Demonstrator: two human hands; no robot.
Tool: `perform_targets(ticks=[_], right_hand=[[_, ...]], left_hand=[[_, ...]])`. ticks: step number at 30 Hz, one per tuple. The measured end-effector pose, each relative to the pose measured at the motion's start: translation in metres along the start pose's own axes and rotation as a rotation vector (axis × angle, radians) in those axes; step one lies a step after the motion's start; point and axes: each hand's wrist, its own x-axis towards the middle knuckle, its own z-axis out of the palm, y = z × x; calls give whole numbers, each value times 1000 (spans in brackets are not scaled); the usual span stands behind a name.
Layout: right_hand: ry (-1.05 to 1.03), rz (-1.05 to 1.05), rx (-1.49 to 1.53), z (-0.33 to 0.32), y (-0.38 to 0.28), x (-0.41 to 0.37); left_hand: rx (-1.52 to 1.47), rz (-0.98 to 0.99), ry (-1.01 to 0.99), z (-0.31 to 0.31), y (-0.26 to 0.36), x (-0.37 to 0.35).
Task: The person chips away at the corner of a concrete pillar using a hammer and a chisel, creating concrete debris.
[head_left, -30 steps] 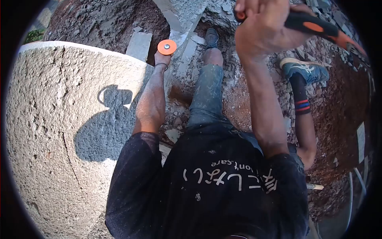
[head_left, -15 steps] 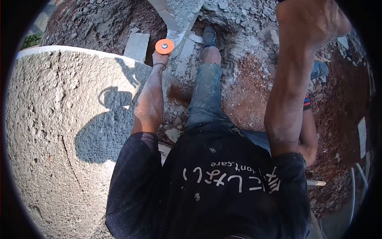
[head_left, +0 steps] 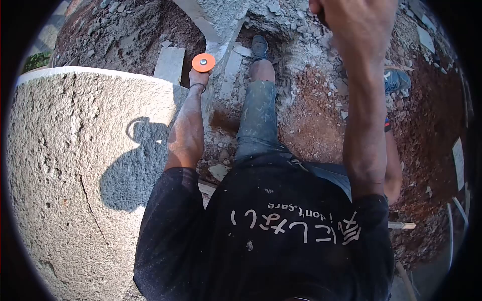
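Note:
My left hand (head_left: 199, 78) is wrapped round a chisel whose round orange hand guard (head_left: 197, 65) and metal striking head (head_left: 203, 62) face up at me. The shaft and tip are hidden beneath the guard and hand. Beside it is the edge of a rough grey concrete block (head_left: 228, 15). High at the top right, my right hand (head_left: 359, 15) is raised, with its fingers curled and partly cut off by the frame. Whatever it grips lies outside the view.
A rough cement-coated wall (head_left: 55, 150) curves along the left, bearing my shadow. A flat slab (head_left: 169, 65) lies behind it. My legs straddle broken rubble and reddish soil (head_left: 316, 128). A wooden stick (head_left: 401, 226) and pale strips lie at the right.
My raised right hand and forearm have swung left, towards the middle of the view. My left hand keeps its hold on the chisel; the whole view has shifted slightly.

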Motion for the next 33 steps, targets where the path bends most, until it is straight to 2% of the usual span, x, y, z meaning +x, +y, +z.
perform_targets(ticks=[2,3,6,7,8,9,10,13,14,15,18,19,21,23,24,25,26,27,28,30,31,32,33], right_hand=[[289,-256,145,-8,-36,27],[406,-320,148,-1,-37,33],[305,13,-80,63,88,-65],[523,268,606,100,61,-98],[32,603,183,109,95,-167],[-603,634,-310,119,130,-236],[-691,771,-297,128,137,-262],[-625,602,-241,99,97,-199],[-506,525,-259,85,81,-167],[-382,426,-276,72,68,-126],[7,196,-46,30,22,-37],[124,114,137,20,5,-19],[355,-17,674,20,-26,-2],[526,-71,817,45,-10,-14],[620,-59,779,73,24,-43],[565,187,650,100,58,-94],[272,295,-37,112,100,-163],[-314,620,-198,118,122,-222],[-684,722,-299,125,141,-254],[-663,720,-255,118,128,-244],[-684,728,-205,113,116,-239],[-633,678,-203,102,102,-224],[-570,599,-213,90,97,-188]], left_hand=[[11,0,-8,1,-2,-1],[9,-5,5,4,-6,1],[-29,-25,7,3,-5,1],[-34,-8,14,0,1,-3],[-33,14,16,-1,5,-4],[-22,13,-2,3,0,-11],[10,41,5,7,-5,-12],[40,88,32,21,-43,8],[46,-36,-73,6,-11,7],[80,-9,-26,3,-6,3],[114,12,-25,6,-11,6],[80,30,-25,2,-5,1],[73,22,-32,1,-3,0],[61,26,-28,1,-2,0],[62,25,-32,3,-7,0],[31,50,-19,7,-16,2],[0,79,-4,9,-18,6],[-40,50,-41,6,-13,4],[5,134,-19,12,-23,10],[-4,115,-28,8,-22,4],[127,133,-17,17,-34,8],[81,25,-114,8,-15,3],[129,56,-102,9,-12,7]])
